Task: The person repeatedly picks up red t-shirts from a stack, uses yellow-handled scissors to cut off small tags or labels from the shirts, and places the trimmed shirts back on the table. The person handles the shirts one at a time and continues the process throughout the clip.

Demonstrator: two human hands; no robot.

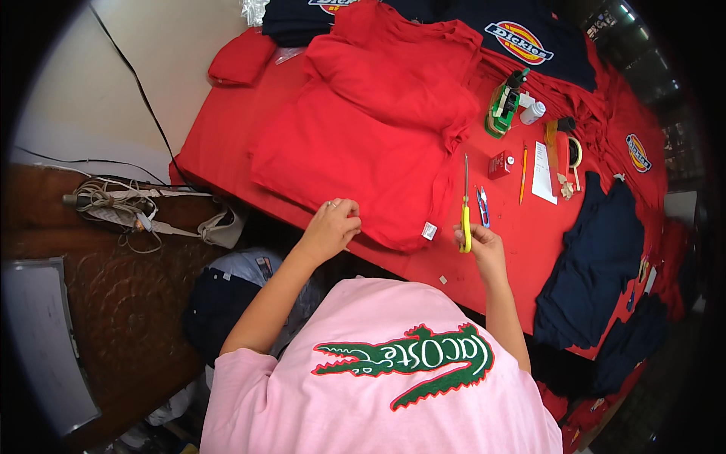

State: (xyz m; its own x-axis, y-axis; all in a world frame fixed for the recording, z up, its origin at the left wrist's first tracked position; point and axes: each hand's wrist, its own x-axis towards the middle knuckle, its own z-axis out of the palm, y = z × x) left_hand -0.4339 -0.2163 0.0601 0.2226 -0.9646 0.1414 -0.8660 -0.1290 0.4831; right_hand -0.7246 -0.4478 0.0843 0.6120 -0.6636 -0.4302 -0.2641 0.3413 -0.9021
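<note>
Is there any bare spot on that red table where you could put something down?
Yes: the strip of red table between the scissors in the right hand and the dark blue garment. Another lies left of the red shirt. It is crowded near the pencil and white bottle.

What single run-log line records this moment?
left hand: pinching red shirt hem | right hand: holding yellow-handled scissors | surface: red table
</note>
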